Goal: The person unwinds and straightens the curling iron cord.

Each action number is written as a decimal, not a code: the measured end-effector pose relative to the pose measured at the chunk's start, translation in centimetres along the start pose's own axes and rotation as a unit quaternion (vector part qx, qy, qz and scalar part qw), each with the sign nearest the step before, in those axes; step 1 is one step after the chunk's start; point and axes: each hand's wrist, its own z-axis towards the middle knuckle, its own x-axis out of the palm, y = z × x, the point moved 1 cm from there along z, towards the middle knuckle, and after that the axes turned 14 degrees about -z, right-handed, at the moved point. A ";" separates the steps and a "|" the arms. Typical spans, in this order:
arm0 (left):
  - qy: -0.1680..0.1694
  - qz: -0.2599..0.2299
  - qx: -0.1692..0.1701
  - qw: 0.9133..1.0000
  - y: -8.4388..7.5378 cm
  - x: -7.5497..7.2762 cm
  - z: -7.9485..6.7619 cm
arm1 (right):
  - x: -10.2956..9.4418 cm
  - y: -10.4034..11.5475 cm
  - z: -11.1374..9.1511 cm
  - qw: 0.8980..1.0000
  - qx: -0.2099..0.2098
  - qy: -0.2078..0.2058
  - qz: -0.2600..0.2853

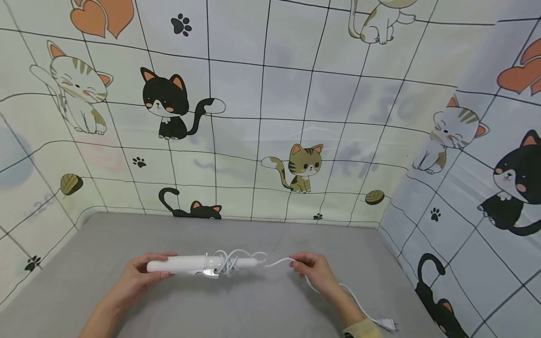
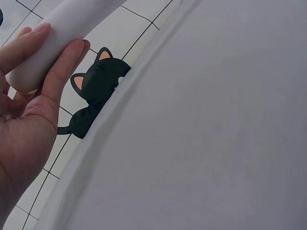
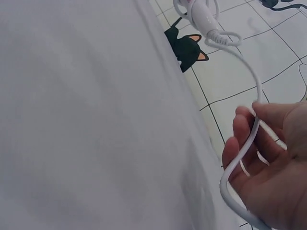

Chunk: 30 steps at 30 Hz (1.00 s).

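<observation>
A white curling iron (image 1: 181, 265) lies level across the view, above the grey surface. My left hand (image 1: 134, 280) grips its rounded left end between thumb and fingers; the left wrist view shows the same hand (image 2: 33, 100) around the smooth barrel (image 2: 72, 28). Several loops of white cord (image 1: 228, 263) are wound about the handle. From the handle's right end the cord runs to my right hand (image 1: 316, 272), which pinches it between thumb and fingertips. In the right wrist view the cord (image 3: 232, 167) passes across the fingers. The plug (image 1: 386, 324) hangs or lies at lower right; which, I cannot tell.
Grey cloth (image 1: 270, 310) covers the flat surface below my hands. A cat-print sheet (image 1: 236, 141) with grid lines rises behind it and along both sides.
</observation>
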 end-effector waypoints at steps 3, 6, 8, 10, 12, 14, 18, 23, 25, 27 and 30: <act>-0.001 0.001 0.003 1.000 -0.1 0.0 -0.1 | -0.1 0.1 0.0 1.000 0.010 -0.008 -0.006; 0.000 0.002 0.002 1.000 -0.3 0.1 -0.2 | -0.1 0.1 0.0 1.000 0.014 -0.009 -0.008; 0.001 0.003 0.001 1.000 -0.3 0.1 -0.2 | 0.0 -0.1 0.0 1.000 0.009 -0.003 -0.006; 0.003 0.004 0.001 1.000 -0.4 0.2 -0.1 | 0.0 -0.1 -0.1 1.000 0.008 0.001 -0.006; 0.004 0.003 0.002 1.000 -0.4 0.2 -0.1 | 0.0 -0.2 -0.1 1.000 0.007 0.007 -0.005; 0.006 -0.001 0.003 1.000 -0.4 0.2 -0.1 | 0.1 -0.2 -0.1 1.000 0.004 0.011 -0.006; 0.015 -0.011 0.003 1.000 -0.4 0.2 -0.1 | 0.3 0.2 -0.1 1.000 0.000 0.013 0.002; 0.025 -0.014 -0.008 1.000 -0.4 0.1 -0.2 | 0.8 1.1 0.0 1.000 -0.012 0.013 0.009; 0.021 -0.010 -0.012 1.000 -0.4 0.2 -0.2 | 1.1 1.5 0.1 1.000 -0.024 0.012 0.008; 0.015 -0.003 -0.014 1.000 -0.4 0.2 -0.2 | 1.4 1.8 0.2 0.999 -0.035 0.009 0.006; 0.009 0.003 -0.019 1.000 -0.4 0.3 -0.1 | 1.9 1.9 0.2 0.998 -0.057 0.002 -0.015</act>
